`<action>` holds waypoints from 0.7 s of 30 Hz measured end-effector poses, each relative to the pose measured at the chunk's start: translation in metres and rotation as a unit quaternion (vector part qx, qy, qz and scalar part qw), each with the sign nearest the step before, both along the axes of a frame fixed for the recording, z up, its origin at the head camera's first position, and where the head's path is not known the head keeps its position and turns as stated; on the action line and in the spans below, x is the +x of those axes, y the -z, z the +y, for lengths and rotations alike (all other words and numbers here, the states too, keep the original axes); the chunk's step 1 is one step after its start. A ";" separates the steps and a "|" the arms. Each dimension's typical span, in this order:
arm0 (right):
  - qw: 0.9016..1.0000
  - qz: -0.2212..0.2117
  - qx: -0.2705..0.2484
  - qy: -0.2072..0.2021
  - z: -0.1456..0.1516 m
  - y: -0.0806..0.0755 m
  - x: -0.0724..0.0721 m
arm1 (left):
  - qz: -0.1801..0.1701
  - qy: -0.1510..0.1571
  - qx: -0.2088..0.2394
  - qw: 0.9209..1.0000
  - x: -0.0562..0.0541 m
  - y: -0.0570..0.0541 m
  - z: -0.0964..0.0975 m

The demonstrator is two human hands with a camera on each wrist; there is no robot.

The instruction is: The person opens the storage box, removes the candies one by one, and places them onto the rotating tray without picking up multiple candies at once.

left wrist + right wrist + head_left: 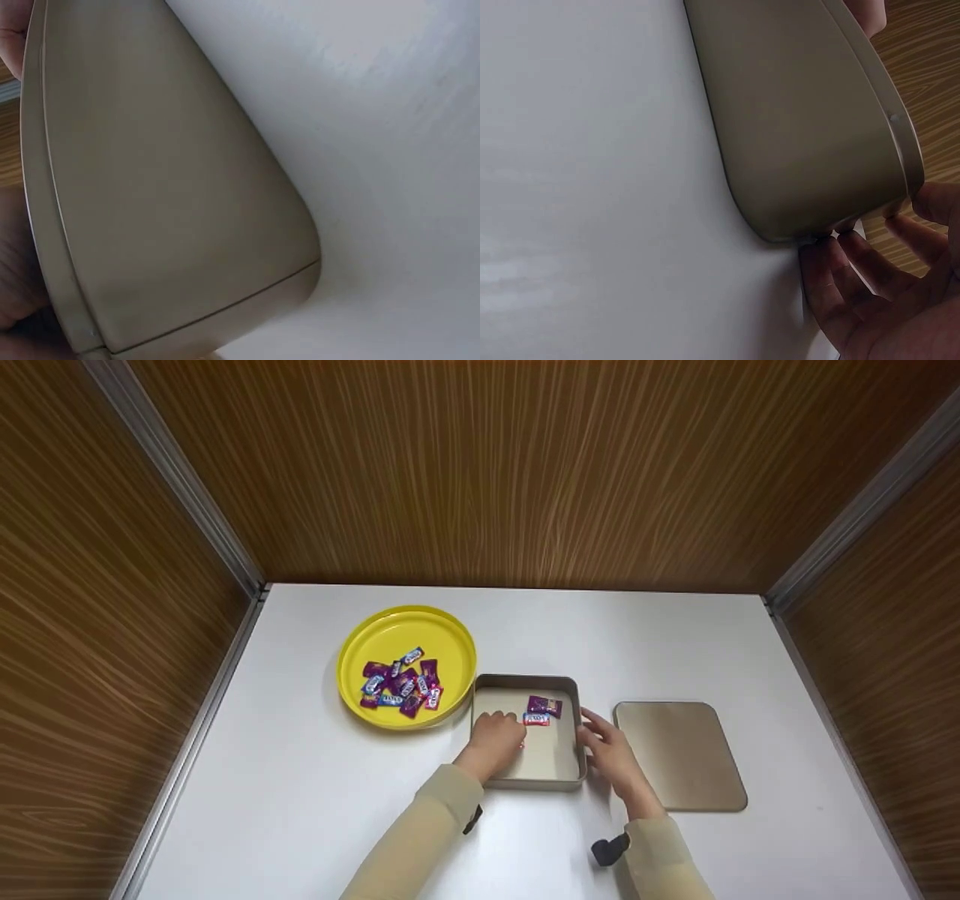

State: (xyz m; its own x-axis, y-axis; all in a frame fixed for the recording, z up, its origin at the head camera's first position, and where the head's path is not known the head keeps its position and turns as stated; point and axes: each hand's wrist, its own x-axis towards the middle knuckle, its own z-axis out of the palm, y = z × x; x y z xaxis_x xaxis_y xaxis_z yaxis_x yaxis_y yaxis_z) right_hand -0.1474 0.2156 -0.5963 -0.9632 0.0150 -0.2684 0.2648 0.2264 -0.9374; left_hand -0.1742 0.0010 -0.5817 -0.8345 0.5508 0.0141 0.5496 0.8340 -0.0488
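Observation:
A square, bronze-coloured metal tin stands without a lid on the white table. My left hand reaches down inside it with curled fingers, and a small red bit of wrapped candy peeks out at the fingers; most of that piece is hidden. Beside it in the tin lie a purple-wrapped candy and a red, white and blue candy. My right hand rests its fairly straight fingertips against the tin's right outer wall, with one digit at the rim in the right wrist view.
A round yellow plate with several purple, blue and red wrapped candies stands left of the tin, close to its upper left corner. To the right lies the flat bronze lid. Wood-grain panels enclose the table at the back and sides.

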 end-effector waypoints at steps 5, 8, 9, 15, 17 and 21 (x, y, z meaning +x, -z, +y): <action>1.000 -0.007 0.010 -0.003 0.000 0.000 0.000 | 0.002 -0.002 0.005 1.000 0.000 0.001 -0.004; 1.000 -0.007 0.009 0.000 0.000 0.000 0.000 | 0.000 -0.004 0.006 1.000 0.000 0.000 -0.006; 1.000 -0.006 0.007 0.000 0.000 0.000 0.000 | -0.003 -0.004 0.008 1.000 0.000 -0.001 -0.006; 1.000 -0.007 0.006 -0.001 0.000 -0.001 -0.001 | -0.024 -0.009 0.036 0.999 -0.003 -0.013 -0.010; 1.000 -0.008 0.009 -0.001 0.000 -0.001 -0.001 | -0.025 -0.011 0.054 0.998 -0.004 -0.017 -0.012; 1.000 -0.010 0.008 0.003 0.000 -0.002 0.000 | -0.032 -0.022 0.106 0.994 -0.006 -0.025 -0.018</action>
